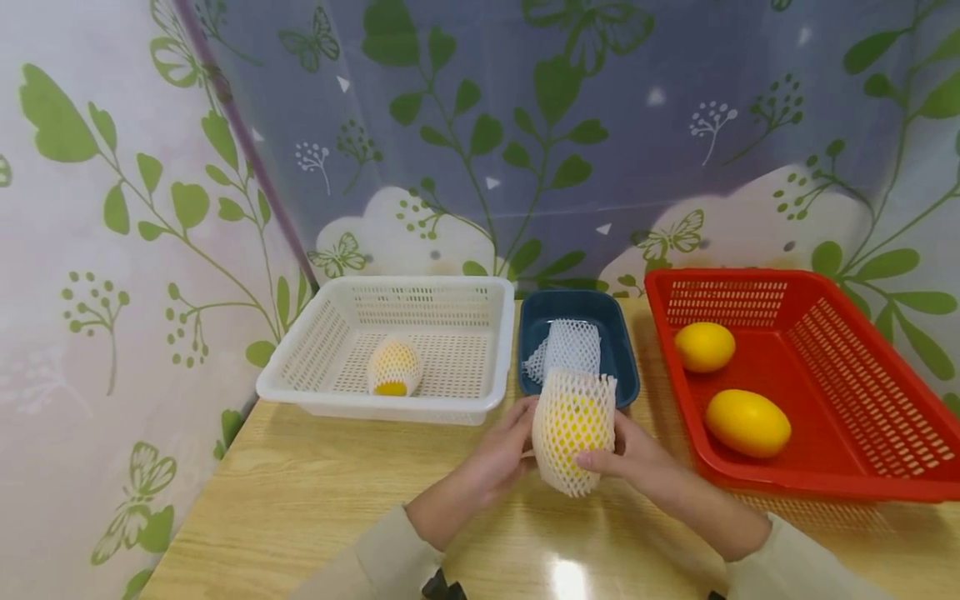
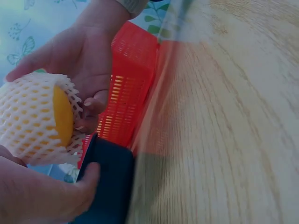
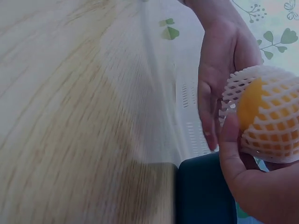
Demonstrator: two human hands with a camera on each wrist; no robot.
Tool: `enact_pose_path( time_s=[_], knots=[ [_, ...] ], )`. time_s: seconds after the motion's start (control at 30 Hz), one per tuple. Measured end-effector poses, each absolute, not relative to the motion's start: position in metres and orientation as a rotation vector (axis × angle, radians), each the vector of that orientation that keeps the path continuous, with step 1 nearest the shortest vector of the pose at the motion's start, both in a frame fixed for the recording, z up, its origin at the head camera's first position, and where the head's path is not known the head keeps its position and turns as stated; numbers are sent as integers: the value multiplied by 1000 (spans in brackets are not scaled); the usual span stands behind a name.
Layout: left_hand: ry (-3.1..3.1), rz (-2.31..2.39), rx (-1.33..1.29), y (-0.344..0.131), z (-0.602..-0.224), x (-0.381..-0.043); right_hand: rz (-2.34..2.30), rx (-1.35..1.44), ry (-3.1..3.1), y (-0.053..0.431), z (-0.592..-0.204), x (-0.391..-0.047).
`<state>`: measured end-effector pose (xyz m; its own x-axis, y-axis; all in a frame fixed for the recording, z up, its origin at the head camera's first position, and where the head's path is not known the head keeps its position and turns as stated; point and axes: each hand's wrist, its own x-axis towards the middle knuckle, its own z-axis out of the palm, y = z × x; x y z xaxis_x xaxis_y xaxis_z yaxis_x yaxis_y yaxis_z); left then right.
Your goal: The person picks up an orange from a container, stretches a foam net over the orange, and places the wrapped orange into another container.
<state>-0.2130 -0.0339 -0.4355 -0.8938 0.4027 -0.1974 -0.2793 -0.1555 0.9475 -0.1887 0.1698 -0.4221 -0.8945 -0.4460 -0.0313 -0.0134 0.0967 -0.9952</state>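
A yellow oval fruit, mango-like, in a white foam net sleeve (image 1: 573, 433) is held up over the wooden table, in front of the blue tray. My right hand (image 1: 637, 454) grips it from the right, thumb pressed on the front of the net and the other fingers mostly hidden behind. On the other side my left hand (image 1: 498, 454) lies against the net, its fingers fairly straight in the right wrist view. One end of the yellow fruit (image 2: 63, 114) shows bare at the sleeve's opening in the left wrist view.
White foam nets (image 1: 573, 346) lie in the small blue tray (image 1: 626, 387). To its left, a white basket (image 1: 382, 407) contains one netted fruit (image 1: 395, 367). The red basket (image 1: 817, 367) at right contains two bare yellow fruits (image 1: 748, 423). A patterned curtain (image 1: 480, 167) hangs behind.
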Motion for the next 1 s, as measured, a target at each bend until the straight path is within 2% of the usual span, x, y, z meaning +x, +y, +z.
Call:
enact_pose_path(
  time_s=[0.2,0.63,1.0],
  knots=[
    [1663,2167,199,-34,-438,-213,-1881,-381,1905,172,-422,-189],
    [1648,2031,228,-35,-435,-210,-1758,-181,1995,167,-416,-195],
    [1499,1979,119,-34,-438,-209,-1871,-59,1888,168,-418,-196]
  ],
)
